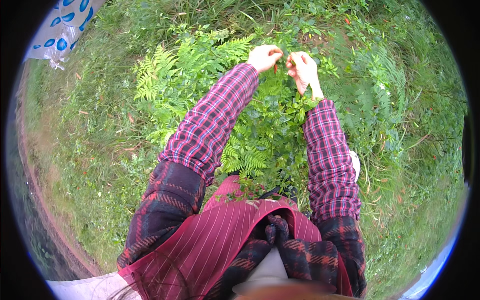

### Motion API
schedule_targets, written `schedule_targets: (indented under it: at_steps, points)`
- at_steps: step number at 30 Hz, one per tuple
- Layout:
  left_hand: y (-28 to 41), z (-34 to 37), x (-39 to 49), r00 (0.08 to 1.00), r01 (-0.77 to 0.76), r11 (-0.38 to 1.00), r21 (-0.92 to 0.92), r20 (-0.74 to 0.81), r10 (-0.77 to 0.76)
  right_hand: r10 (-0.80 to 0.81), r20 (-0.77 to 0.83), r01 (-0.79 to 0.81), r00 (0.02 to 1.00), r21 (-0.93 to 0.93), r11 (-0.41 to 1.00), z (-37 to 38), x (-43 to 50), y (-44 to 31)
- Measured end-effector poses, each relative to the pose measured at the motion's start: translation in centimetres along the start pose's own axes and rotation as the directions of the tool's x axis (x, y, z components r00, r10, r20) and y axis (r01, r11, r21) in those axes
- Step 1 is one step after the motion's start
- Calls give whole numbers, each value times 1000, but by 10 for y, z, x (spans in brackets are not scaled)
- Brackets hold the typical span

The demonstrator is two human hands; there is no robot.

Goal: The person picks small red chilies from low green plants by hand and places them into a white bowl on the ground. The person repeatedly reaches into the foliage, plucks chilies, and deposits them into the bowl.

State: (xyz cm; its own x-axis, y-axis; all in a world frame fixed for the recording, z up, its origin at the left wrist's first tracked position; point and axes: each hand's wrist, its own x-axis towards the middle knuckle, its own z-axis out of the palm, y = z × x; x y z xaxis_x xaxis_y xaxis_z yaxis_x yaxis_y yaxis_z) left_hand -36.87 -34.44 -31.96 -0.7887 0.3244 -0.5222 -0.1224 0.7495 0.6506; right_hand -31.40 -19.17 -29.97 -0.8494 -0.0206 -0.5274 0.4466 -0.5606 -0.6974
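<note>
Both hands reach out over leafy chili pepper plants (288, 108), at the upper middle of the head view. My left hand (264, 57) has its thumb and fingertips pinched together. A small red chili pepper (275, 68) hangs just below those fingertips; whether they grip it or its stem is too small to tell. Close by on the right, my right hand (303, 69) is raised with curled fingers, thumb and forefinger near each other among the leaves. What lies between them cannot be made out. Leaves overlap the right wrist. Plaid sleeves cover both forearms.
Green fern fronds (155, 71) grow left of the hands and below them. Another red chili pepper (347, 21) shows at the upper right. A white plastic bag with blue spots (62, 32) is at the upper left. Tall grass (405, 168) surrounds the plants.
</note>
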Motion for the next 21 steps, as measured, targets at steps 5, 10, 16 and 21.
schedule_targets:
  at_steps: [5, 10, 16, 21]
  points:
    - [-9, 22, -26, 993, -114, 980, -165, -48, 107, -34, -204, -48, 978, -383, 923, -9, 3, 26]
    - [-25, 11, -41, 989, -108, 994, -14, -107, 106, -18, -179, 14, 984, -22, 1000, -8, 2, 44]
    - [-32, 1, -56, 971, -109, 992, 59, -205, 119, -6, -40, 4, 999, -56, 998, 3, -11, 53]
    - [-44, 2, -67, 908, -289, 948, 136, -276, 316, -2, 21, 9, 1000, -338, 941, 18, -13, 69]
